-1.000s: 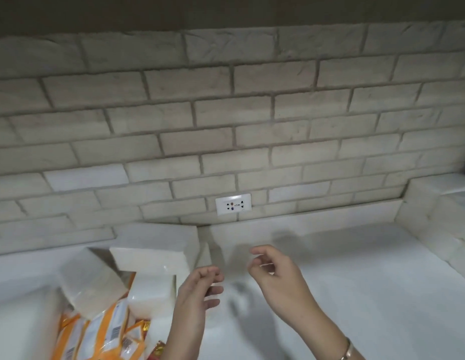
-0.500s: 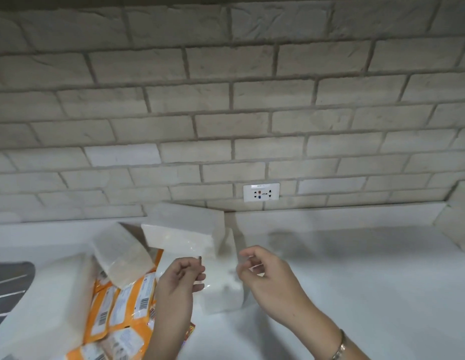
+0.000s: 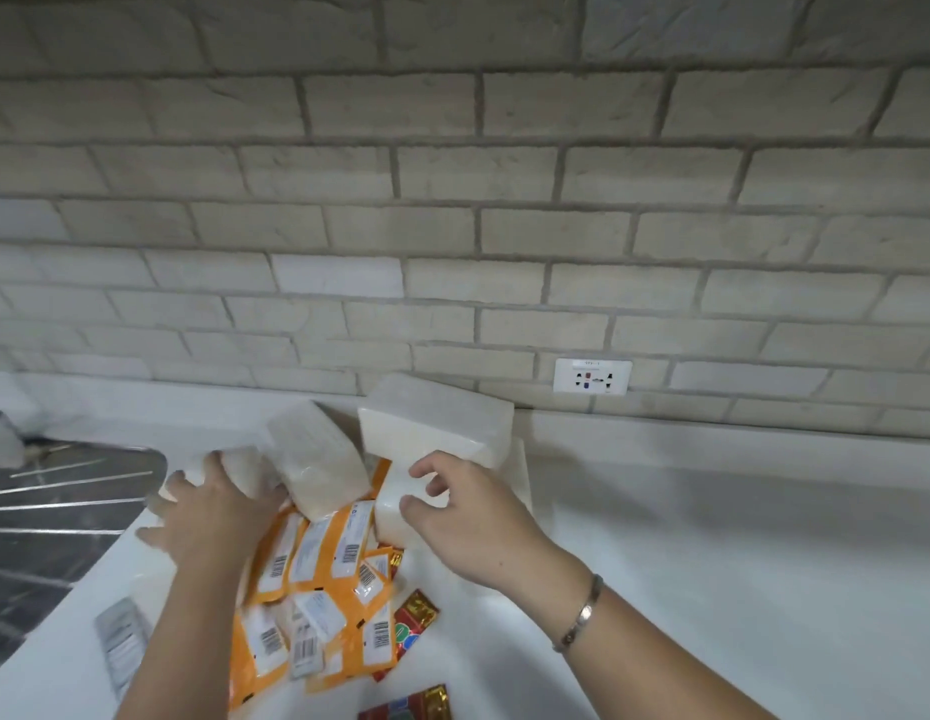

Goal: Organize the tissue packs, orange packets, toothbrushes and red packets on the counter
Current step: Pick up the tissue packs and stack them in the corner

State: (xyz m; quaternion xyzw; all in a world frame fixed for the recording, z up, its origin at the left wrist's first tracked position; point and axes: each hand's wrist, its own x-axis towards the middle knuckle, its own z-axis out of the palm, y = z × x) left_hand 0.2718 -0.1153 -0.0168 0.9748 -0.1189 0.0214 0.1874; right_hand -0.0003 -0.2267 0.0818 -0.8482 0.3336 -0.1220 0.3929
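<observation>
Several white tissue packs lie heaped at the back of the white counter (image 3: 712, 537). The top tissue pack (image 3: 437, 423) rests on the others, and a tilted tissue pack (image 3: 317, 459) leans to its left. My left hand (image 3: 208, 517) lies spread with straight fingers on a tissue pack at the far left (image 3: 239, 459). My right hand (image 3: 468, 517) pinches the corner of an upright tissue pack (image 3: 393, 517) between thumb and curled fingers. Orange packets (image 3: 322, 569) lie piled below the packs. Red packets (image 3: 416, 613) (image 3: 408, 706) lie beside them. No toothbrush is visible.
A dark metal drainboard (image 3: 47, 517) borders the counter on the left. A brick wall with a socket (image 3: 592, 375) stands behind. A large flat white pack with a grey barcode label (image 3: 120, 646) lies under my left forearm.
Both hands moved forward onto the pile. The left hand opened and spread over the left pack; the right hand closed on the upright pack. The view swung left and down.
</observation>
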